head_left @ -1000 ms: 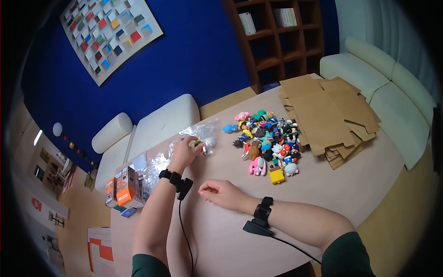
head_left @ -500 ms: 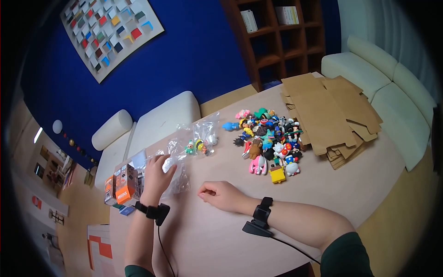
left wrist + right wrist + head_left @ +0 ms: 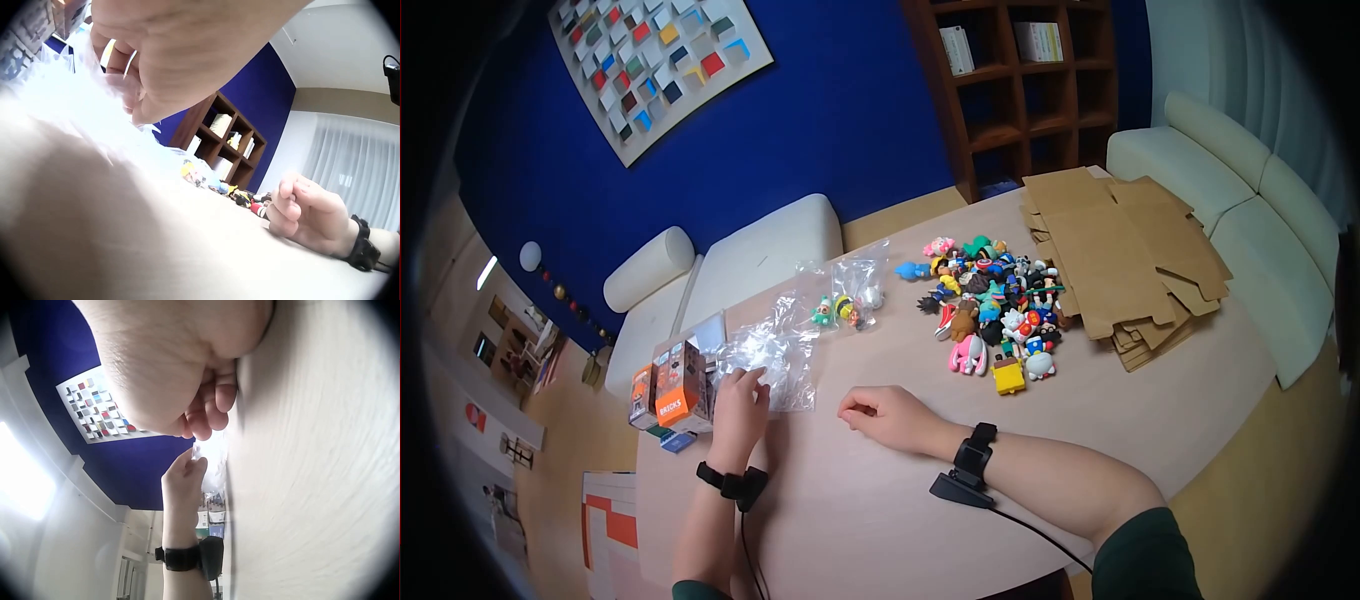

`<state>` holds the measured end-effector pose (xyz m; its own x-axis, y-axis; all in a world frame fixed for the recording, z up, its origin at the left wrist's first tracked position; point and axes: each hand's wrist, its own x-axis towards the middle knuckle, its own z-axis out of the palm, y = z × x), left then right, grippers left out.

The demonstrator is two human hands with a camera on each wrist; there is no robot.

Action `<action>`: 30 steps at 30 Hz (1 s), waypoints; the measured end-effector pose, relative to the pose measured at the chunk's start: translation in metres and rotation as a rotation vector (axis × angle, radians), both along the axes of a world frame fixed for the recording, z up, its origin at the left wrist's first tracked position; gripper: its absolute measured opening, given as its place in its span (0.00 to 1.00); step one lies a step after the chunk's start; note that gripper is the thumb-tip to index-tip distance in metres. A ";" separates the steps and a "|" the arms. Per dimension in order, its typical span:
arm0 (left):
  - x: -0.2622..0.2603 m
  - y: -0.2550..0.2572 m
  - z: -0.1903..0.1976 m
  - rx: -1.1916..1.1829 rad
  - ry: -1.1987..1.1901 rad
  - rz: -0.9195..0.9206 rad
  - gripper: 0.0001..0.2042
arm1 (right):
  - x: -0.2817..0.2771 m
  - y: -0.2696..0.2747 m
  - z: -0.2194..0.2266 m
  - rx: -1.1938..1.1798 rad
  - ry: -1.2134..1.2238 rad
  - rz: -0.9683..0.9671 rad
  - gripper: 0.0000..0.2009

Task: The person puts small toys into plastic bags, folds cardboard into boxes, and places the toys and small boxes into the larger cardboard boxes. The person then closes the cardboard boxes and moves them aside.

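Observation:
My left hand (image 3: 741, 415) is over a pile of clear plastic bags (image 3: 785, 375) at the left of the table. In the left wrist view its fingers bend down with the thumb, pinching the crumpled plastic (image 3: 75, 94). Just beyond lie a green-and-white toy figure (image 3: 823, 313) and a yellow-and-black one (image 3: 845, 310), beside another clear bag (image 3: 862, 275). My right hand (image 3: 890, 415) rests on the table (image 3: 880, 520) with loosely curled fingers and holds nothing, as the right wrist view also shows.
A heap of small toy figures (image 3: 990, 300) covers the table's middle back. Flattened cardboard boxes (image 3: 1110, 250) are stacked at the right. Orange-and-grey brick boxes (image 3: 680, 385) stand at the left edge, beside my left hand. A black cable (image 3: 1040, 540) trails from my right wrist.
My left hand has let go of the small toy figures and moved left and nearer to the plastic bags, where its fingers have closed. My right hand has stayed in place.

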<state>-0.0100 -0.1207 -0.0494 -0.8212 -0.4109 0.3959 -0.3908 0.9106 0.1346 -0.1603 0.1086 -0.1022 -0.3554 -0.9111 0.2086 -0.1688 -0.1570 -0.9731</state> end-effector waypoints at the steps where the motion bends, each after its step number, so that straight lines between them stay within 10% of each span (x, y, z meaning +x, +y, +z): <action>1: 0.000 0.003 0.007 0.000 0.059 -0.049 0.13 | 0.000 0.000 -0.001 0.003 -0.007 0.001 0.07; 4: -0.004 0.026 0.035 -0.052 0.195 -0.179 0.09 | 0.001 -0.001 -0.002 -0.051 -0.036 -0.057 0.10; 8: -0.008 0.060 0.032 1.099 0.593 -0.401 0.03 | -0.001 -0.009 -0.011 -0.130 -0.167 -0.043 0.14; 16: -0.026 0.072 -0.034 2.040 0.569 -0.286 0.05 | -0.004 -0.008 -0.010 -0.243 -0.343 -0.333 0.29; 30: -0.025 0.068 -0.034 2.058 0.555 -0.385 0.27 | -0.008 0.001 0.006 -0.146 -0.684 -0.273 0.24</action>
<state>-0.0355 -0.0522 -0.0830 -0.9334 -0.3430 -0.1058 0.1419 -0.6234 0.7689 -0.1688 0.1098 -0.0958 -0.6585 -0.7521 -0.0280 0.4147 -0.3316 -0.8474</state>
